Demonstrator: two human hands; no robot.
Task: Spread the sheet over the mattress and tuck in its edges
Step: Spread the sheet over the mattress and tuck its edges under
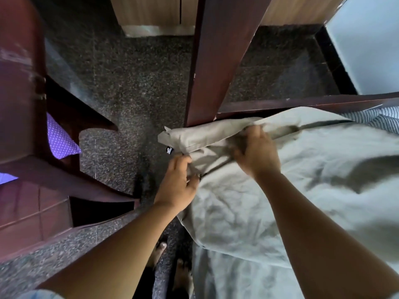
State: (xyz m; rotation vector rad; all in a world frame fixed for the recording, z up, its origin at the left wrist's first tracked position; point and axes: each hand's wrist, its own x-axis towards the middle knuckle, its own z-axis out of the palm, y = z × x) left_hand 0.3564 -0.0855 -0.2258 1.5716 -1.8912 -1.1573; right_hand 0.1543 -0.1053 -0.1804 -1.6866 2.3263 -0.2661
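Note:
A pale grey-green sheet (pixel 313 169) lies rumpled over the mattress, filling the right half of the view. Its corner, with a small black label (pixel 169 150), sticks out past the bed's corner beside a dark wooden bedpost (pixel 218 61). My left hand (pixel 178 184) grips a bunched fold of the sheet at the bed's edge just below the label. My right hand (pixel 257 154) holds a gathered fold of the sheet near the corner, fingers curled into the cloth. A striped fabric (pixel 375 119) shows under the sheet at the far right.
A dark wooden chair (pixel 28 104) with a purple dotted cloth (pixel 60 141) stands to the left. Dark speckled floor (pixel 129 83) runs between the chair and the bed. A wooden cabinet (pixel 155 14) stands at the back, and my bare feet (pixel 160 248) show below.

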